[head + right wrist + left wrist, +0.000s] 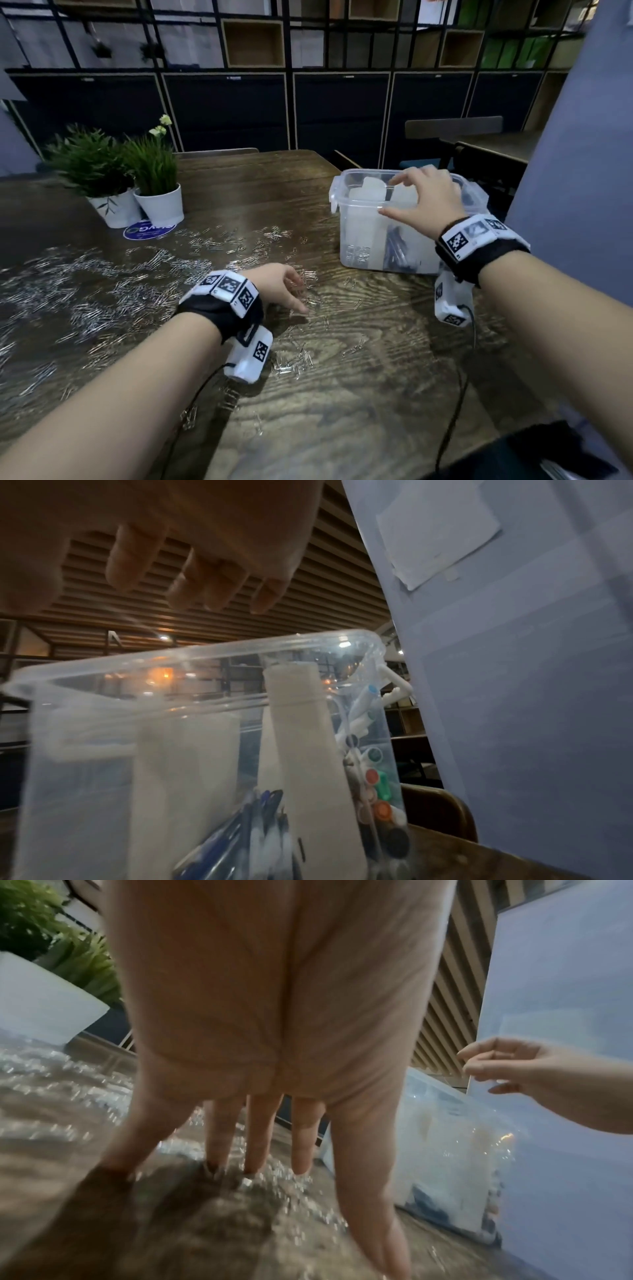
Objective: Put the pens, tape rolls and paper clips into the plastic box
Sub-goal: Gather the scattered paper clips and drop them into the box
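Note:
Silver paper clips (85, 281) lie scattered over the dark wooden table (359, 394), thickest at the left. My left hand (303, 296) is low on the table, its spread fingers (219, 1139) touching clips (281, 1175) without holding any. The clear plastic box (359, 205) stands at the right, lid off. My right hand (388, 198) hovers just above its rim (205, 653) with loosely curled fingers (215, 593) and nothing in them. Inside the box are blue pens (240, 831), markers with coloured caps (373, 775), white upright pieces (308, 750) and some clips (358, 255).
Two potted plants in white pots (161, 205) stand at the back left beside a round blue sticker (149, 231). A blue-grey pillar (582, 171) rises close behind the box on the right. Wrist camera cables (455, 411) trail over the near table edge.

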Motion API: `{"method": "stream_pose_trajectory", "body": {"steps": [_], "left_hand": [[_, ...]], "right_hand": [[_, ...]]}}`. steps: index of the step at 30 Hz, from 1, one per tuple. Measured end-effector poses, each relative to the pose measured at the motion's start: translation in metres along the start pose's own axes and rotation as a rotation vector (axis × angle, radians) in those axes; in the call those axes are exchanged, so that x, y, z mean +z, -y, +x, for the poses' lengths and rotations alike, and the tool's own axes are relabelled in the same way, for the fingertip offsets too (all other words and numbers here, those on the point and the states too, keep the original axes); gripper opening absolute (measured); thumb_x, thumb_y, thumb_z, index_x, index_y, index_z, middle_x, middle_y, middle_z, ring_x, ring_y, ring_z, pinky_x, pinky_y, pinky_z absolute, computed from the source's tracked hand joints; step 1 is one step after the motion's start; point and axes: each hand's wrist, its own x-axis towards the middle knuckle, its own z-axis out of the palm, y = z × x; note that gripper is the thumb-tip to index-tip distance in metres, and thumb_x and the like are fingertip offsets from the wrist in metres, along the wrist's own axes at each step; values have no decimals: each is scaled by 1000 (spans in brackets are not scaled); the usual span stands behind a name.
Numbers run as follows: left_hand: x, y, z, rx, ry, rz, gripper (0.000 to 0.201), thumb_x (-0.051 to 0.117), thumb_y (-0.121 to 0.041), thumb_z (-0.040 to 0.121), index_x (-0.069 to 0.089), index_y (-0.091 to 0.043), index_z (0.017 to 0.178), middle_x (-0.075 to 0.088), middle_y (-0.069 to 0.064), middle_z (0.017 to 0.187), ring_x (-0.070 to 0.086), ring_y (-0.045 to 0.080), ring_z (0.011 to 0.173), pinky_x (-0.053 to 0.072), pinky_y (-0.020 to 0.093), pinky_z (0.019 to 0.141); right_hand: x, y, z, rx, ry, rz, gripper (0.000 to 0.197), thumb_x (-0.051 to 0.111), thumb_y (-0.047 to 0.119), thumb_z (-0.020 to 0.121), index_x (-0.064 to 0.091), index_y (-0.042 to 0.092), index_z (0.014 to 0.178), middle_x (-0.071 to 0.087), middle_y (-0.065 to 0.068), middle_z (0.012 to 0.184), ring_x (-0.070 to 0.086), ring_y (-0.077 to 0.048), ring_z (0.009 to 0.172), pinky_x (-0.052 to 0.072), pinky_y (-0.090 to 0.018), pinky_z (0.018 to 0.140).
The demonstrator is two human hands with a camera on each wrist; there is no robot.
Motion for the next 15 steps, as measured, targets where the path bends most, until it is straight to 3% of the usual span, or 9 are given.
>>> {"method": "stream_pose_trajectory", "body": {"steps": [2,4,6,8,12,15], "left_hand": [[12,-3,-4,8,6,54,76,82,-40,69,48,-24,135,54,-2,128,51,21,121,40,28,94],[18,-5,-3,34,-9,118,84,83,-41,67,44,-25,140,49,0,137,47,20,125,37,27,97],[20,-5,1,38,-31,136,83,85,-41,65,47,-29,138,46,3,139,46,21,125,39,29,100],[22,-5,4,27,-64,140,77,86,-39,63,52,-33,132,46,5,136,49,22,122,41,29,98],[25,-8,9,-2,-97,105,64,84,-36,68,57,-32,125,42,7,133,51,24,118,41,29,95],[25,-10,13,-13,-120,80,55,84,-34,69,62,-28,120,45,6,132,53,23,116,42,26,90]], "right_hand": [[1,7,-18,-60,25,163,37,78,43,76,61,26,104,58,5,98,53,-16,93,46,-32,79],[8,16,-39,-41,305,271,34,79,32,78,59,23,104,59,5,92,55,-15,83,44,-24,70],[24,19,-55,-20,572,184,42,77,27,81,58,22,118,62,2,110,58,-15,95,44,-22,80],[42,20,-69,-14,707,107,56,74,24,84,50,21,135,56,1,132,54,-15,117,39,-19,93],[64,22,-73,-53,798,48,66,68,15,88,38,19,147,41,-4,151,41,-18,135,29,-19,106],[75,28,-62,-84,869,-50,71,64,10,89,32,21,151,16,-7,161,29,-21,144,25,-23,112]]}}
